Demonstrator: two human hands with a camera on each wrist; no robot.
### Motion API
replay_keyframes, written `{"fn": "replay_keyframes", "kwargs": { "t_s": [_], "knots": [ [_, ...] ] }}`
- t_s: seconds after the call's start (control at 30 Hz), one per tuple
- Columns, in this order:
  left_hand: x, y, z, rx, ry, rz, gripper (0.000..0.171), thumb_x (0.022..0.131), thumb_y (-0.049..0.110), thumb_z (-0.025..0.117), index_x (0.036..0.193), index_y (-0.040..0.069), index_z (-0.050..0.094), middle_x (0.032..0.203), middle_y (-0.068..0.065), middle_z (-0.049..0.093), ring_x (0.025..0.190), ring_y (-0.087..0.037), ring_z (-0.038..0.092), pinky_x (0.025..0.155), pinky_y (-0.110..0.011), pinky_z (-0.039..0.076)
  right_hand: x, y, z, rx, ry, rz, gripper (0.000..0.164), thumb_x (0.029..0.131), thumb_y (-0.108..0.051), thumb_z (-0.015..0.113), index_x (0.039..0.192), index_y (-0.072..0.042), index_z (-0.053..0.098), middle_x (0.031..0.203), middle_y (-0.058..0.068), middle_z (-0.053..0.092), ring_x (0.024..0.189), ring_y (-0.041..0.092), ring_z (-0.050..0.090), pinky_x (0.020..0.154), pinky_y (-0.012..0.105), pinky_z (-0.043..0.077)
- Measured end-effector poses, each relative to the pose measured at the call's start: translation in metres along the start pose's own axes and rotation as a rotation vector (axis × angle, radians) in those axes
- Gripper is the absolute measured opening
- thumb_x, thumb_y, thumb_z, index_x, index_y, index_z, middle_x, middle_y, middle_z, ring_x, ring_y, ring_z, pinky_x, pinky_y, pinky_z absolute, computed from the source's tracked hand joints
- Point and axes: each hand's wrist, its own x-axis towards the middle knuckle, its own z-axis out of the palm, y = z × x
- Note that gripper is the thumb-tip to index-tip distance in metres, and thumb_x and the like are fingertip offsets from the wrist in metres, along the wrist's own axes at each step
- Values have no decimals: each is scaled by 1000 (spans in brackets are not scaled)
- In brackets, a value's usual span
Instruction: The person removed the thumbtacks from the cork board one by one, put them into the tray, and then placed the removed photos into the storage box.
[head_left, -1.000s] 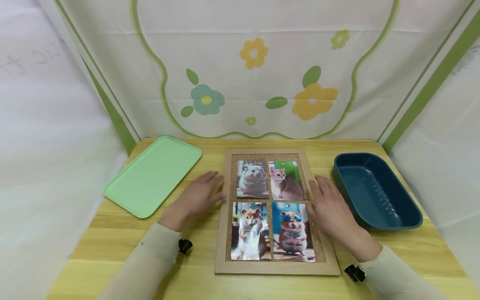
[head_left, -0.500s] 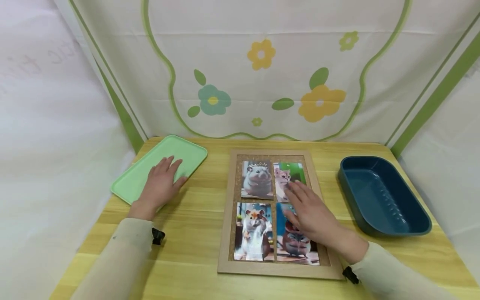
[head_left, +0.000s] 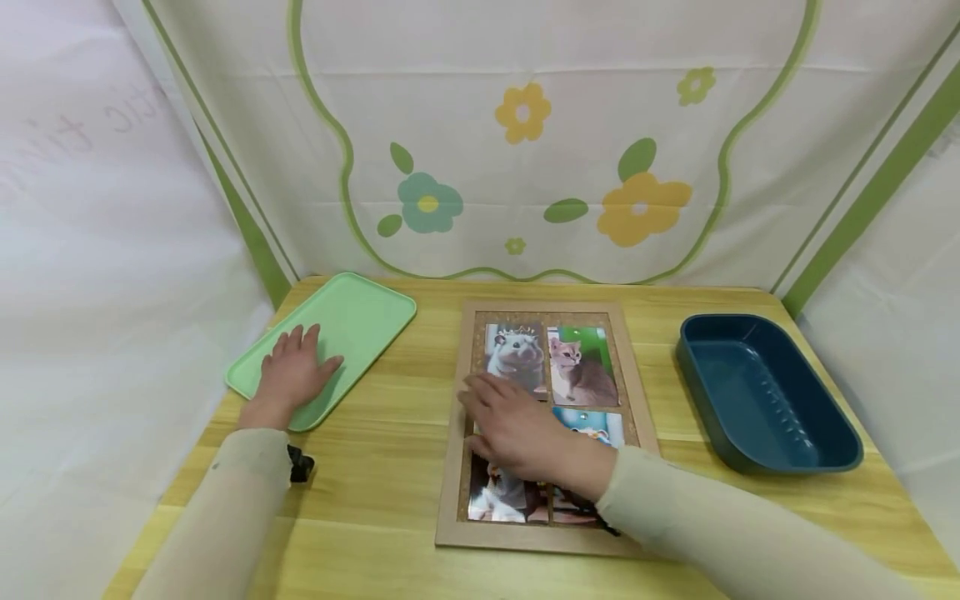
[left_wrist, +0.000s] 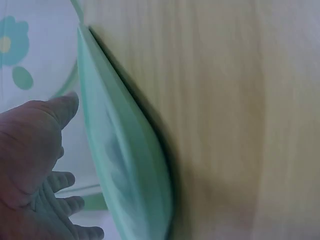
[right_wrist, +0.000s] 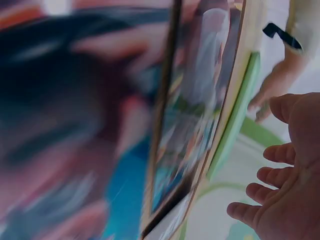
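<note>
Over the left part of a pale green tray [head_left: 367, 321] my left hand [head_left: 292, 371] is spread, holding nothing. The left wrist view shows its palm [left_wrist: 25, 150] apart from the tray's raised rim. My right hand [head_left: 521, 429] hovers above a wood-framed cork board [head_left: 448, 508], fingers extended and nothing in them. Pinned on the board are a crowned hamster photo [head_left: 516, 350], a cat photo [head_left: 583, 367], a lower-left hamster photo [head_left: 506, 504] and a sunglasses hamster photo [head_left: 607, 423]. The hand and forearm partly cover the lower two.
A deep dark-blue bin [head_left: 765, 400] stands on the wooden table [head_left: 375, 500] right of the board. Behind the table hangs a white cloth [head_left: 465, 108] printed with flowers, and white sheets flank both sides.
My left hand has moved left from the board's edge to over the tray. My right hand has swung from the board's right side across to its left part. The photos stay put.
</note>
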Motion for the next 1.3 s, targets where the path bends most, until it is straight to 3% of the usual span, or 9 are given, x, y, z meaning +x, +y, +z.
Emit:
{"fn": "replay_keyframes", "kwargs": {
  "t_s": [0.2,0.43,0.63,0.8,1.0,1.3],
  "knots": [
    [1,-11,5,-27,-88,-50,101,106,59,50,167,-3,-1,167,-42,1,151,-67,-1,114,-85,9,33,-17,10,-30,-144,-1,65,110,-44,53,161,-6,41,166,16,40,153,33,39,124,47,37],
    [-1,-10,9,-32,-184,-70,108,106,66,43,164,-8,-11,165,-46,-1,148,-71,-2,114,-85,6,47,-19,15,61,-244,61,67,111,-45,49,165,-7,33,172,15,31,157,33,35,125,50,36],
    [-3,-1,6,-21,-229,-62,106,107,64,43,164,-10,-6,164,-47,2,148,-71,1,115,-84,7,48,-17,21,107,-282,96,67,112,-44,48,165,-6,32,173,16,28,157,33,34,126,48,34],
    [-10,13,5,-2,-285,-60,94,110,56,43,164,-10,4,164,-47,4,149,-70,5,116,-83,11,47,-16,25,101,-288,101,67,112,-44,47,165,-6,32,173,16,28,157,31,34,127,46,33],
    [-31,36,4,59,-335,-33,80,111,40,49,163,-12,16,161,-50,9,148,-71,12,116,-81,21,49,-18,27,112,-285,100,67,112,-44,48,165,-7,33,172,14,30,156,31,36,126,48,34],
    [-69,68,3,90,-376,22,76,107,34,61,160,-11,30,156,-52,25,143,-68,31,110,-74,39,55,-24,31,107,-275,76,65,112,-44,47,164,-7,35,172,14,31,156,31,37,127,44,33]
  ]
}}
